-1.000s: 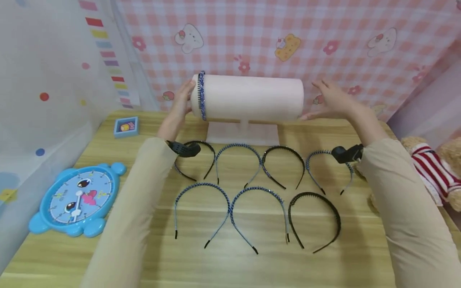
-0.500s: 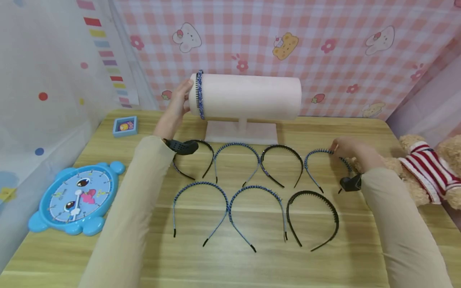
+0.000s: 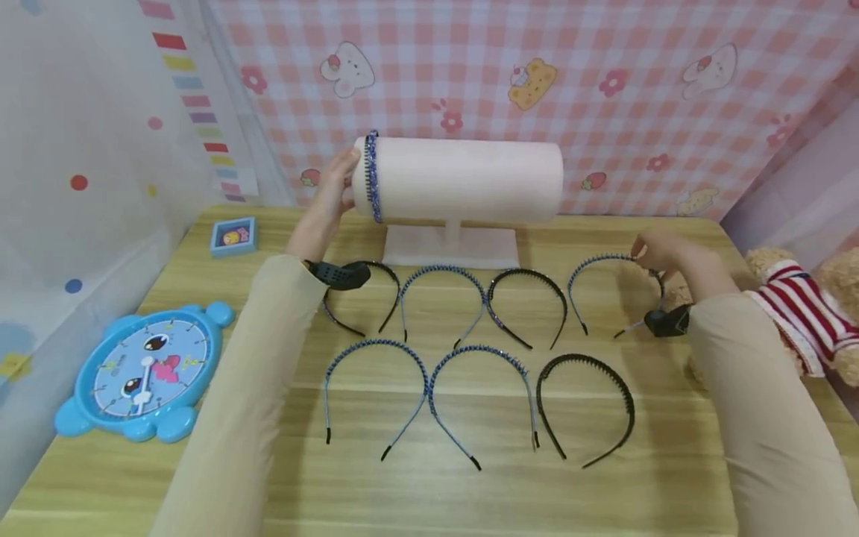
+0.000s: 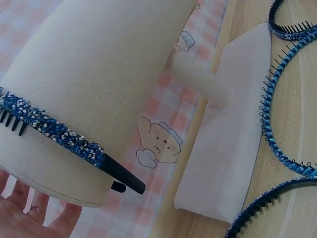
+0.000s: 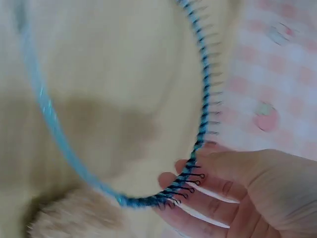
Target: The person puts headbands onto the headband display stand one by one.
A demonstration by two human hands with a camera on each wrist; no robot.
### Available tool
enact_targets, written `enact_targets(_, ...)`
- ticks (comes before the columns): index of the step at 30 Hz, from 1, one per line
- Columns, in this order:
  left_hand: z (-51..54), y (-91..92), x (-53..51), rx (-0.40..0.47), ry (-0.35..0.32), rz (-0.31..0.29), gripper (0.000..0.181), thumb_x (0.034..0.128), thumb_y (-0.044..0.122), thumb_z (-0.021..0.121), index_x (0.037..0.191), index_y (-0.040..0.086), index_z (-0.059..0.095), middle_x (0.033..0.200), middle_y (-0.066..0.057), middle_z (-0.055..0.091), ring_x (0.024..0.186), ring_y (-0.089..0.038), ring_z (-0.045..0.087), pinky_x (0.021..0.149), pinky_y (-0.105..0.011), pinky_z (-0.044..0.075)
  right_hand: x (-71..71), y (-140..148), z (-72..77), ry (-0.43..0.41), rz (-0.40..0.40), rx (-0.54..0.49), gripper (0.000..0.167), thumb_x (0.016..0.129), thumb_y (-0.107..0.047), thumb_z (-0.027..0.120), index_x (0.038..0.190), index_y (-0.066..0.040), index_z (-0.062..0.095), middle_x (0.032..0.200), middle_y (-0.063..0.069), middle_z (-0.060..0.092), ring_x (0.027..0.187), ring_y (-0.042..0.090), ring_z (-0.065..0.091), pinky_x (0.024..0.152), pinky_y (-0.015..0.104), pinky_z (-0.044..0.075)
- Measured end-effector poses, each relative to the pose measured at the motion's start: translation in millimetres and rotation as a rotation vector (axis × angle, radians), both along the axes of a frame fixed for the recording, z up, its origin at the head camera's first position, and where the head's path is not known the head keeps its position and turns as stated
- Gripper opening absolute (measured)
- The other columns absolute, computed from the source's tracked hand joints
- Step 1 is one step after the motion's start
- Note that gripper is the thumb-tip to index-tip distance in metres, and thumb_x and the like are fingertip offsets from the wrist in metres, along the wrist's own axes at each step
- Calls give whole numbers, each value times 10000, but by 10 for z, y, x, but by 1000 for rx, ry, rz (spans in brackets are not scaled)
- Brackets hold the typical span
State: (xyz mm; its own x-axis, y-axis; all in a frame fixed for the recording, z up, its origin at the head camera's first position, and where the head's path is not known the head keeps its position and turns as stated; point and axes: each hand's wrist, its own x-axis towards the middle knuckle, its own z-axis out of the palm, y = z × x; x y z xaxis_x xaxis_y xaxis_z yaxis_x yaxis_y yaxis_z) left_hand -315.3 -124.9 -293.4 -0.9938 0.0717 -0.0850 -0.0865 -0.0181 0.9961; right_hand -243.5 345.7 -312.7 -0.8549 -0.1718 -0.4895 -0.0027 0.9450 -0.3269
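Right hand [image 3: 674,257]: thumb and fingers pinch one blue headband along its wrapped upper band.
Held headband [image 3: 609,256]: in the right hand's pinch, most of its arch reaching left of the fingers and its two legs pointing below them; wire loops stand out along the band (blurred in the right wrist view). Whether its tips touch the table cannot be told.
Left hand [image 3: 333,186]: fingers spread apart against the near end of a pale cylinder, with the thumb at the rim.
Pale cylinder [image 3: 463,179]: lies level to the right of the left hand, on a short post and flat base [image 3: 416,247]; its far end is up and left of the right-hand grip.
Glittered headband [image 3: 373,179]: around the cylinder, just beside the left hand's fingertips, teeth on the side facing that hand.
Back row: left of the pinch, in order outward, a dark headband [image 3: 526,272], a blue-wrapped headband [image 3: 439,268] and a second dark headband [image 3: 397,287], the last partly hidden by the left wrist camera [image 3: 342,276].
Front row: below and left of the pinch, a black headband [image 3: 590,359], then two blue bands [image 3: 476,349] touching each other.
Plush bear [image 3: 795,294]: right of the right hand, in a striped top.
Toy clock [image 3: 150,365]: below and left of the left hand; a small blue frame [image 3: 233,236] lies nearer that hand.
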Motion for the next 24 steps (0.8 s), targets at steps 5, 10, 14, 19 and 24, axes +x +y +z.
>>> enact_targets(5, 12, -3, 12, -3, 3, -2, 571, 926, 464, 411, 1430, 223, 295, 1475, 8, 287, 1262, -194, 326, 1043, -396, 316, -31, 97, 275, -10, -89, -96, 401, 942, -28, 378, 1243, 232, 324, 1195, 456, 370, 969, 466, 537, 706, 393, 554)
enact_targets(10, 13, 7, 18, -14, -3, -4, 577, 925, 468, 412, 1431, 220, 290, 1470, 7, 291, 1257, -193, 328, 1042, -392, 324, -69, 98, 394, 60, -144, -205, 465, 951, -98, 430, 1236, 256, 328, 1121, 424, 463, 840, 293, 621, 693, 360, 560)
enact_targets(14, 5, 10, 22, -12, -6, -4, 574, 924, 469, 411, 1429, 222, 294, 1474, 8, 283, 1272, -205, 313, 1050, -400, 315, -77, -63, 467, 169, -239, -317, 568, 933, -212, 495, 1255, 228, 335, 877, 173, 609, 670, 76, 625, 669, 316, 562)
enact_targets(19, -2, 20, 16, -9, 1, -7, 584, 919, 475, 419, 1429, 221, 292, 1483, 6, 267, 1298, -222, 290, 1060, -415, 302, -88, -343, 602, 334, -371, -432, 650, 874, -292, 582, 1262, 185, 371, 862, 6, 527, 562, 4, 598, 613, 275, 560)
enact_targets(24, -13, 35, 4, -6, -2, -1, 590, 914, 482, 425, 1428, 226, 290, 1478, 12, 273, 1296, -218, 292, 1051, -406, 312, -78, -630, 763, 428, -437, -399, 698, 839, -383, 605, 1276, 125, 413, 965, 91, 535, 520, 17, 612, 569, 219, 541)
